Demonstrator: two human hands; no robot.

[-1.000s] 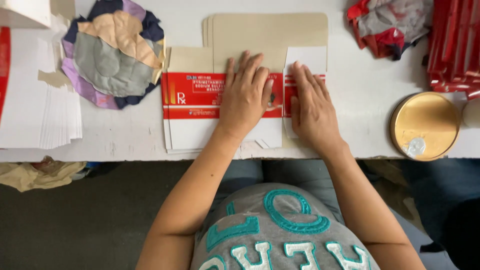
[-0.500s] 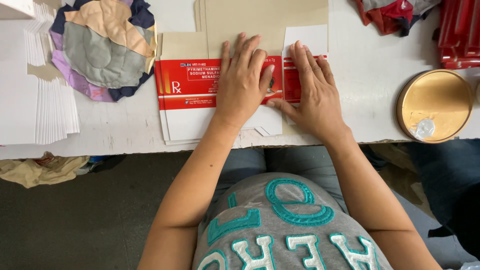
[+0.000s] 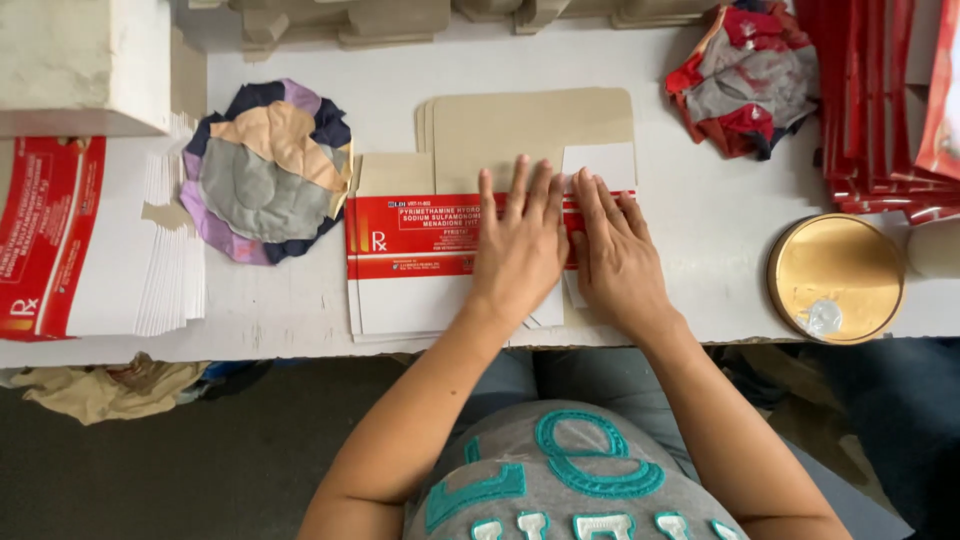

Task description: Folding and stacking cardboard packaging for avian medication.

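White worktop (image 3: 700,250): my left hand (image 3: 520,250) and right hand (image 3: 620,255) flat, fingers spread, pressing red-and-white carton blank (image 3: 420,250), gripping nothing. Creasing step; next needs firm even pressure.

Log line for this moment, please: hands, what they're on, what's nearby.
left hand: flat on red-and-white carton blank | right hand: flat on same blank | both palms down | nearby: patchwork cloth pad, gold round lid

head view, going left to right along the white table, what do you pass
stack of flat white cartons → round patchwork cloth pad → flat red and white carton → left hand → right hand → round gold tin lid
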